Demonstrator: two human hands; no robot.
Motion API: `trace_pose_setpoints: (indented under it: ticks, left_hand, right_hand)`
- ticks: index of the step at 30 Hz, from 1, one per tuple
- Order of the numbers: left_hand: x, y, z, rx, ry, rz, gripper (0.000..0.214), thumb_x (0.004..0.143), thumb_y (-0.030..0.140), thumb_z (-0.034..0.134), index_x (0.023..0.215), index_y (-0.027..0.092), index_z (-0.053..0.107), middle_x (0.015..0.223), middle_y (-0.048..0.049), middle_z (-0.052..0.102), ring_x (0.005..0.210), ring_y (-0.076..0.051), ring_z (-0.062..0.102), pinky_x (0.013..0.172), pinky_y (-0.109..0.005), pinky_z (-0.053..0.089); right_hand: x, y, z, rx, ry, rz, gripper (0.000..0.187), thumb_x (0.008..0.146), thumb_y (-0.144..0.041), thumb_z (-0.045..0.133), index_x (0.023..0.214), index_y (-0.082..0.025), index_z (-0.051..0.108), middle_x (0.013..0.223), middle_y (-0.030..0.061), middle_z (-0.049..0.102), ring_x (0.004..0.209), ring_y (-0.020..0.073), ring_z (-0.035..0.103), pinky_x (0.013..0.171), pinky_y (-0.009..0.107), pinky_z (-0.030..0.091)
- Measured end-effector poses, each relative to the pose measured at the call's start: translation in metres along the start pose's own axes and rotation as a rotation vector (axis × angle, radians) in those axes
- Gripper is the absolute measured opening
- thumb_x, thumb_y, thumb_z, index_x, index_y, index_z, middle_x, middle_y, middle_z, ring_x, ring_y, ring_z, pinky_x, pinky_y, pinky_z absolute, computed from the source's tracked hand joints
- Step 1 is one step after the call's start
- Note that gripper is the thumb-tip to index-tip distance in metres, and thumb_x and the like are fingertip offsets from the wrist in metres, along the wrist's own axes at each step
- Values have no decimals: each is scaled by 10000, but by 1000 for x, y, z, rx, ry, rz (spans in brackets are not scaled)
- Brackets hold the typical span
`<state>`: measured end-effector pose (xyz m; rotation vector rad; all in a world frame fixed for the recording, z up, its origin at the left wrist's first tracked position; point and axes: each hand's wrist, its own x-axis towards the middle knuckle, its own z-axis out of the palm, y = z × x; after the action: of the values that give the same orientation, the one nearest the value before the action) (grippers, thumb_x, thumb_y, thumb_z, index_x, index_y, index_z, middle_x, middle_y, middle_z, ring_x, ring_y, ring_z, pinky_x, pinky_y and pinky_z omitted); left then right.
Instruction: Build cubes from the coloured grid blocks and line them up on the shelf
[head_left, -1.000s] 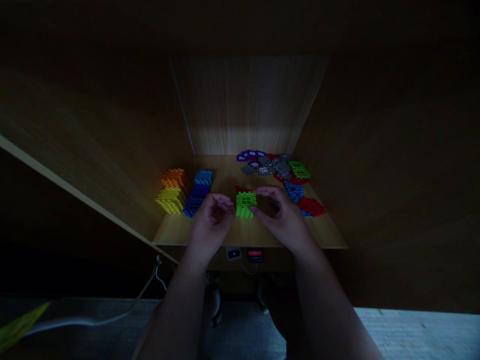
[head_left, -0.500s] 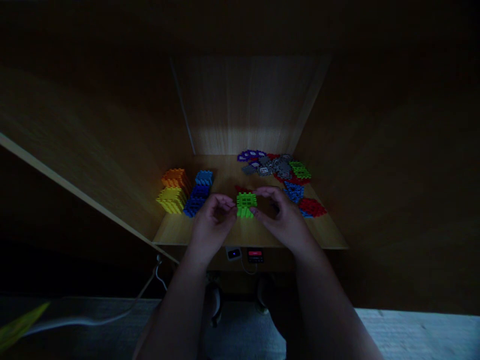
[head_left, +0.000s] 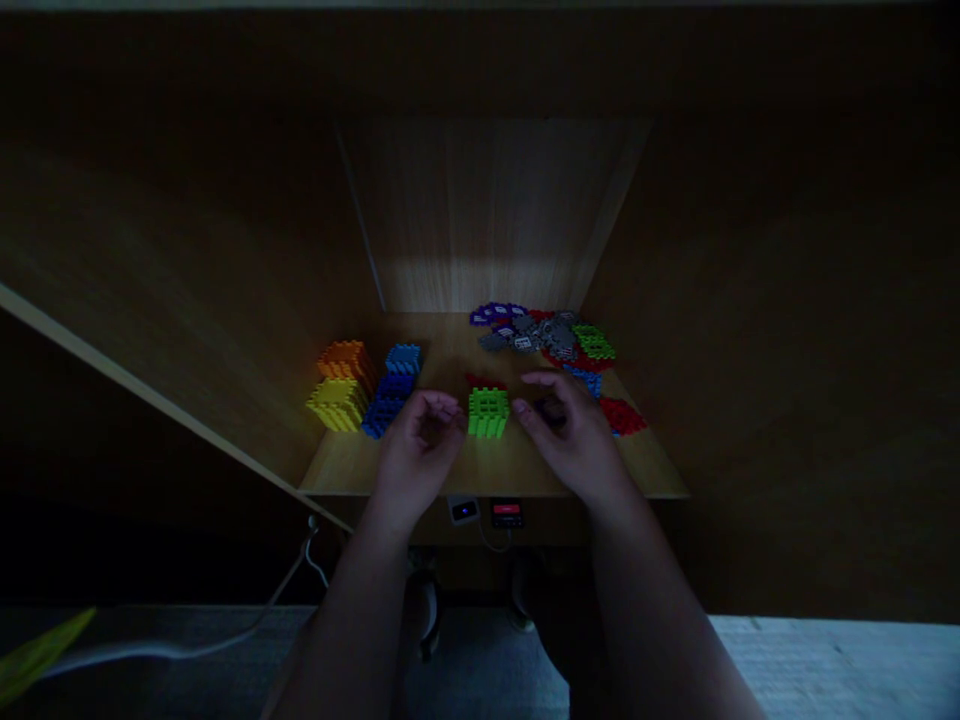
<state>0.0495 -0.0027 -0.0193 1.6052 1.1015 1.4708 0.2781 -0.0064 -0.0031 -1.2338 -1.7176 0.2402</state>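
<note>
A stack of bright green square interlocking tiles (head_left: 488, 413) stands on the wooden shelf (head_left: 517, 470) between my hands. My left hand (head_left: 421, 440) is just left of the stack, fingers curved and apart, holding nothing. On the other side, my right hand (head_left: 566, 425) is open, thumb and fingers spread, a small gap from the tiles. Some red tiles (head_left: 486, 382) show behind the green stack, mostly hidden by it. Dark blue tiles (head_left: 388, 405) are stacked beside my left hand. Past my right hand lie red tiles (head_left: 622, 415).
Yellow tiles (head_left: 337, 402), orange tiles (head_left: 346, 358) and light blue tiles (head_left: 404, 358) stand stacked at the left. A loose pile of grey tiles (head_left: 555, 333) with purple tiles (head_left: 499, 312) and green tiles (head_left: 595, 341) lies at the back right. Below the shelf edge sits a phone (head_left: 507, 513).
My right hand has come off the green stack and moved right. My left hand has drawn slightly away to the left. The whole view has shifted a little.
</note>
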Motion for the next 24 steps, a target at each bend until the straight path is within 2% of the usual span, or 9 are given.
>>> trace_pose_setpoints:
  ticks: [3, 5, 8, 10, 13, 16, 19, 24]
  left_hand:
    - [1, -1, -1, -16, 1, -4, 147, 945, 218, 719, 1084, 227, 672, 1008, -16, 710, 940, -172, 682, 865, -295, 531]
    - [2, -1, -2, -6, 3, -9, 139, 947, 233, 720, 1078, 225, 674, 1002, -16, 709, 939, -175, 683, 864, -299, 533]
    - [4, -1, -2, 23, 21, -15, 117, 955, 263, 716, 1061, 225, 683, 999, -19, 708, 951, -182, 684, 874, -308, 535]
    - [5, -1, -1, 25, 30, -21, 112, 954, 278, 716, 1048, 226, 687, 997, -20, 712, 953, -189, 687, 877, -315, 538]
    - [5, -2, 0, 12, 27, -23, 111, 948, 292, 717, 1033, 227, 686, 985, -21, 717, 943, -195, 690, 870, -321, 541]
    - [5, -2, -1, 4, 16, -22, 104, 940, 274, 712, 1028, 228, 684, 977, -19, 719, 939, -196, 690, 870, -321, 538]
    - [5, -3, -2, 9, 16, -22, 94, 932, 247, 702, 1023, 231, 687, 978, -11, 714, 941, -189, 688, 878, -314, 529]
    - [5, -4, -1, -14, 11, -12, 90, 943, 246, 687, 1032, 234, 685, 984, -4, 713, 953, -180, 689, 883, -295, 527]
  right_hand:
    - [10, 11, -13, -227, 51, -17, 304, 1068, -435, 617, 1276, -230, 701, 1324, 137, 742, 1274, 334, 667, 1115, 525, 526]
    - [20, 24, -22, -427, 37, -3, 350, 1078, -391, 561, 1301, -168, 712, 1370, 193, 722, 1326, 374, 629, 1150, 561, 488]
    - [36, 44, -32, -721, -82, 83, 440, 1081, -379, 503, 1322, -86, 724, 1490, 279, 640, 1426, 432, 548, 1170, 595, 443]
    - [48, 54, -36, -831, -173, 160, 486, 1102, -387, 433, 1308, -69, 737, 1529, 301, 607, 1439, 437, 536, 1167, 588, 432]
    - [61, 63, -35, -900, -282, 232, 570, 1136, -381, 298, 1307, -64, 740, 1486, 304, 641, 1433, 411, 547, 1171, 567, 414]
    - [65, 68, -31, -922, -338, 234, 578, 1139, -354, 277, 1234, -66, 768, 1362, 288, 716, 1370, 386, 605, 1178, 539, 401]
    - [64, 71, -27, -922, -334, 236, 551, 1134, -363, 321, 1173, -68, 785, 1311, 266, 743, 1296, 372, 653, 1170, 507, 410]
    - [63, 67, -31, -909, -256, 245, 567, 1135, -403, 331, 1223, -43, 760, 1336, 290, 724, 1315, 389, 633, 1137, 505, 447]
